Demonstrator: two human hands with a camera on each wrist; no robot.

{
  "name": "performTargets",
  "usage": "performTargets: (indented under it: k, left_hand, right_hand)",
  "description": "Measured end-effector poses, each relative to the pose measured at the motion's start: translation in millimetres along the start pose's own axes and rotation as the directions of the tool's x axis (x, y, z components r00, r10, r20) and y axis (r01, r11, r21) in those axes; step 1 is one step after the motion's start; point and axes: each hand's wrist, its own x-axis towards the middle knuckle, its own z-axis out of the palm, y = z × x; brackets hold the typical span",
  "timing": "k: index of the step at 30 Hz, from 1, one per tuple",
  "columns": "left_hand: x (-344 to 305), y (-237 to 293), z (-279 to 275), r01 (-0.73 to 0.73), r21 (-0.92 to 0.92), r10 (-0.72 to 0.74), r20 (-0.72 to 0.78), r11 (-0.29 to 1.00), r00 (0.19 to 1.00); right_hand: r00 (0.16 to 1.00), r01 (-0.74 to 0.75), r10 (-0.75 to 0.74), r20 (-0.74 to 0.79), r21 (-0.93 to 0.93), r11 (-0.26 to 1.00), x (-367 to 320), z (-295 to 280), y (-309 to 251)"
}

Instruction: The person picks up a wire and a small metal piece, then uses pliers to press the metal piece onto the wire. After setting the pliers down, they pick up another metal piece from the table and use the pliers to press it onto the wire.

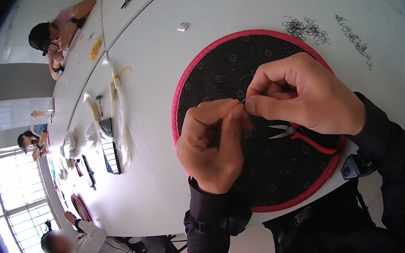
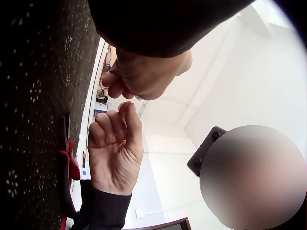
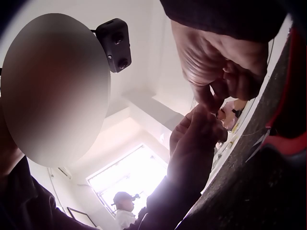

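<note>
While both forearms reach over a round black mat [image 1: 271, 179] with a red edge, the left hand [image 1: 212, 145] and right hand [image 1: 306, 95] meet fingertip to fingertip above it. Each has its thumb and index finger pinched together, the other fingers curled; between the tips is a tiny item [image 1: 242, 102], too small to identify. Red-handled pliers [image 1: 291, 129] lie on the mat beneath the right hand, jaws spread. Just outside the mat's edge, on the white table [image 1: 155, 81], sit a loose pile of dark hooks [image 1: 297, 29] and a straggling row of hooks [image 1: 354, 40]. A bundle of pale strands [image 1: 121, 111] lies well apart.
</note>
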Motion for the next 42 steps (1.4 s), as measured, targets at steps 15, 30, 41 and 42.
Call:
performTargets:
  k: [15, 30, 41, 42]
  left_hand:
    - [0.4, -3.5, 0.9, 0.052, 0.169, -0.076, 0.143, 0.984, 0.987]
    - [0.1, 2.7, 0.2, 0.023, -0.004, -0.023, 0.036, 1.000, 0.999]
    - [20.8, -6.7, -22.1, 0.163, -0.264, -0.229, -0.240, 0.951, 0.943]
    - [22.0, -7.9, -28.4, 0.168, -0.331, -0.258, -0.249, 0.929, 0.934]
  right_hand:
    - [0.996, 0.056, -0.060, -0.064, -0.049, 0.997, -1.8, -5.3, -8.9]
    - [1.000, -0.030, 0.030, 0.009, -0.008, 1.000, 0.8, -2.5, 1.5]
    - [0.996, 0.017, -0.009, 0.090, -0.086, 0.996, -11.3, 10.4, -23.3]
    - [0.995, 0.024, -0.015, 0.098, -0.090, 0.996, -12.9, 9.7, -26.2]
